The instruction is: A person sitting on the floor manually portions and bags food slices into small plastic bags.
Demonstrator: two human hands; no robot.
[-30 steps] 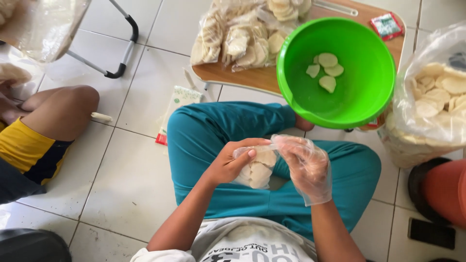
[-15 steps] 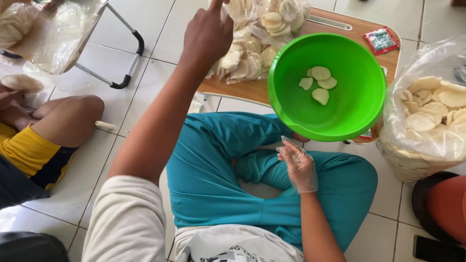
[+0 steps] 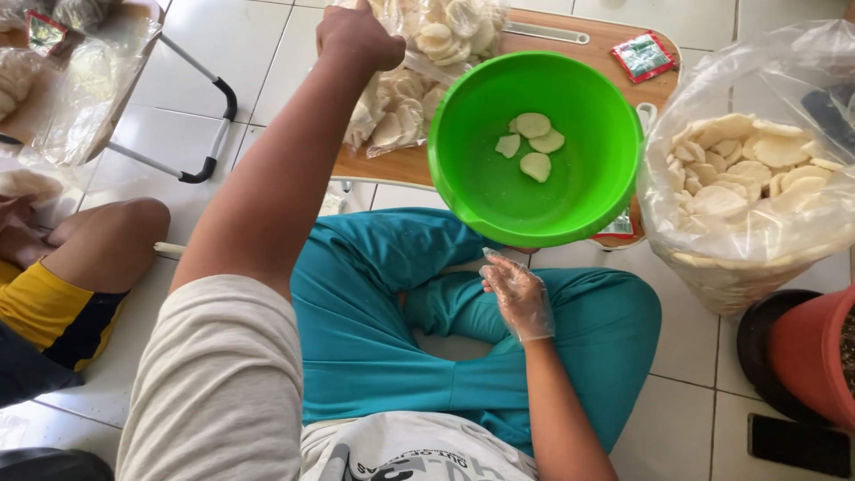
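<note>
Over on the left, another person's bare knee (image 3: 120, 233) rests on the white floor tiles beside a folding table leg (image 3: 198, 134). The left hand (image 3: 358, 37) is stretched far forward, fingers closed around the top of a clear bag of pale crackers (image 3: 419, 67) lying on the low wooden table (image 3: 614, 49); how tightly it pinches the plastic I cannot quite tell, since the knuckles hide it. Just right of that sits a green bowl (image 3: 499, 191) with a few cracker slices (image 3: 532, 147) inside. Below its rim, the right hand (image 3: 518, 294), in a thin clear glove, hovers over the teal trousers, fingers loosely curled, holding nothing. Far right stands a big open sack of crackers (image 3: 757, 178).
</note>
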